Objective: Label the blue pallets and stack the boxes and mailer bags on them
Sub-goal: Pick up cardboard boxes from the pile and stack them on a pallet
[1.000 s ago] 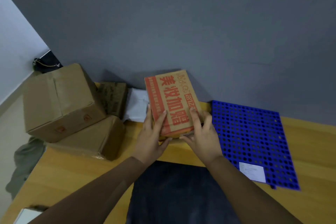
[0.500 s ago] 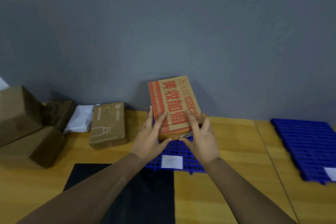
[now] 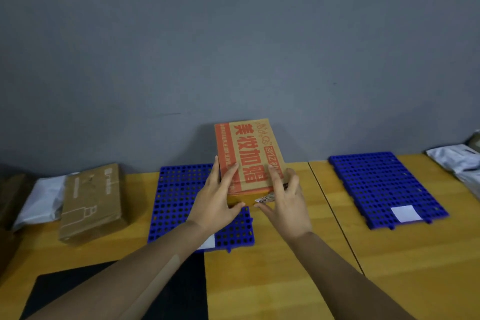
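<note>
Progress check on the pallet job: both blue pallets look labelled already. The right pallet [image 3: 376,184] has a white label [image 3: 404,213] stuck near its front edge, and the left pallet [image 3: 176,197] has a white sticker [image 3: 207,243] at its front too, half hidden under my forearm. As far as I can see, nothing is actually stacked yet, so I'd call this the very first box going on. My left hand [image 3: 217,205] and right hand [image 3: 285,205] are both gripping the printed box [image 3: 249,158], fingers laid over the top and thumbs tucked at the near edge. It sits over the back right corner of the left pallet, tipped up toward the grey wall. I honestly can't tell if its far end has touched the plastic. Still left: the plain brown box [image 3: 92,202] lying flat just beside the left pallet, a crinkly pale mailer bag [image 3: 41,200] next to that, and more mailer bags [image 3: 459,166] at the far right edge of the surface [image 3: 285,267]. Material-wise, the pallets are rigid plastic grids full of round holes, so boxes should sit flat on them. The box in my hands is matte corrugated cardboard with big orange-red print. The bags look soft and slippery, so I'd guess they go on last.
</note>
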